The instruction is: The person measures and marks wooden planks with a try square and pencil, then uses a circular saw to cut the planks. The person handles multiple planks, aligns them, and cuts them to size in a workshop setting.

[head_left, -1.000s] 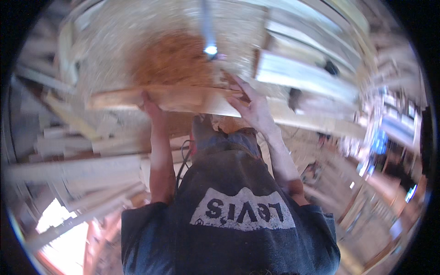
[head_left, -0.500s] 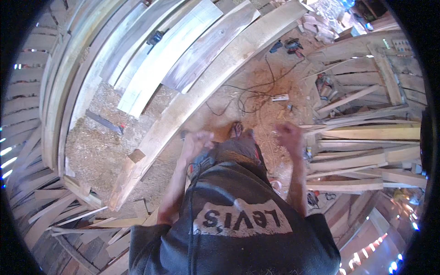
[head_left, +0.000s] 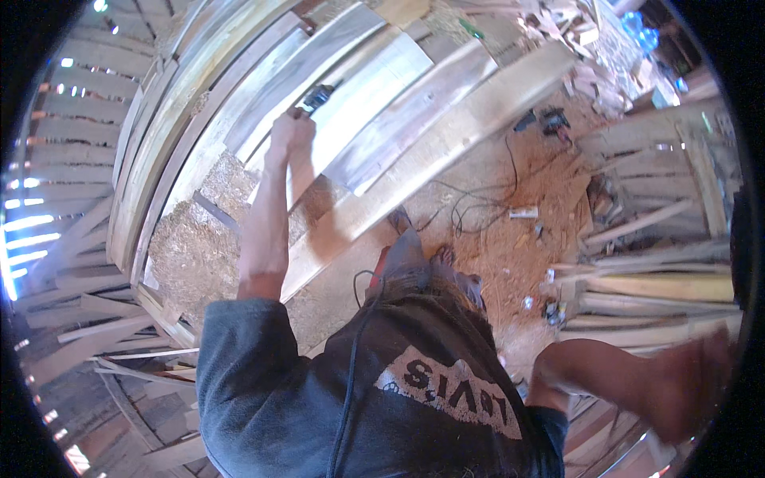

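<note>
My left arm is stretched out over the pale boards. The fingers of my left hand (head_left: 295, 129) are curled at the near end of a small black tool (head_left: 317, 98) that looks like a hand plane. The tool lies on a smooth light plank (head_left: 378, 84), and my hand partly covers its near end. To the right of that plank is a greyish-brown board (head_left: 410, 119), and beyond it runs a long thick beam (head_left: 470, 119). Far out at the right edge is my right hand (head_left: 701, 378), smeared by motion; its fingers cannot be made out.
A dark flat strip (head_left: 215, 209) lies in the shavings at left. Loose cable (head_left: 478, 209) trails over the sawdust floor toward a power tool (head_left: 554, 121). Timber (head_left: 661, 285) is stacked at right, offcuts (head_left: 590, 40) are heaped at far right, and a slatted wall (head_left: 76, 159) stands at left.
My left hand has gone from beside my waist forward and left to the black tool. My right hand has swung out to the far right. My body has leaned and turned, shifting the view.
</note>
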The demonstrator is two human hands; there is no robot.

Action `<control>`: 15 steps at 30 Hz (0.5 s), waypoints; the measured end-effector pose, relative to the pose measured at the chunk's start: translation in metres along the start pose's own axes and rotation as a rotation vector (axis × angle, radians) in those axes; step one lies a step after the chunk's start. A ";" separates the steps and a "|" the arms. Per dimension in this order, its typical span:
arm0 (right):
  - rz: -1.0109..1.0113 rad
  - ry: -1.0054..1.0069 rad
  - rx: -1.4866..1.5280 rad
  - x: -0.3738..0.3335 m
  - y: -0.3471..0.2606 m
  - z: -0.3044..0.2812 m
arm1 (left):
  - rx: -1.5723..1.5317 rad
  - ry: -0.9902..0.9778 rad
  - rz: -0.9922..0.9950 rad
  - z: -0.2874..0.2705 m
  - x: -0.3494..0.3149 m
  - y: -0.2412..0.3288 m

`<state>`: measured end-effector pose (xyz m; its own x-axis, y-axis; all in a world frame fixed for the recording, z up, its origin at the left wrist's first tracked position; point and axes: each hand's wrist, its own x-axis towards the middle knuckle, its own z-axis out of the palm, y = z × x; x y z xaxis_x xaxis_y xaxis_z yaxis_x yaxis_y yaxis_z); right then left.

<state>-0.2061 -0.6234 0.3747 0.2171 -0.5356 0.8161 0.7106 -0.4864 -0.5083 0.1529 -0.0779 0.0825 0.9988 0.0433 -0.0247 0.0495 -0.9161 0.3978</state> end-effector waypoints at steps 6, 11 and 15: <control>0.832 -0.548 -0.010 -0.117 0.140 0.206 | -0.094 -0.121 0.160 -0.017 -0.009 0.000; 0.856 -1.002 -0.026 -0.221 0.177 0.334 | -0.172 -0.034 0.509 -0.036 -0.025 -0.033; 0.461 -1.292 -0.066 -0.280 0.175 0.398 | -0.251 -0.100 0.249 -0.032 -0.035 -0.031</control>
<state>0.1235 -0.2833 0.1668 0.9113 0.3442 0.2261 0.3802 -0.4922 -0.7831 0.1163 -0.0381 0.1007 0.9754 -0.2199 0.0165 -0.1832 -0.7666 0.6154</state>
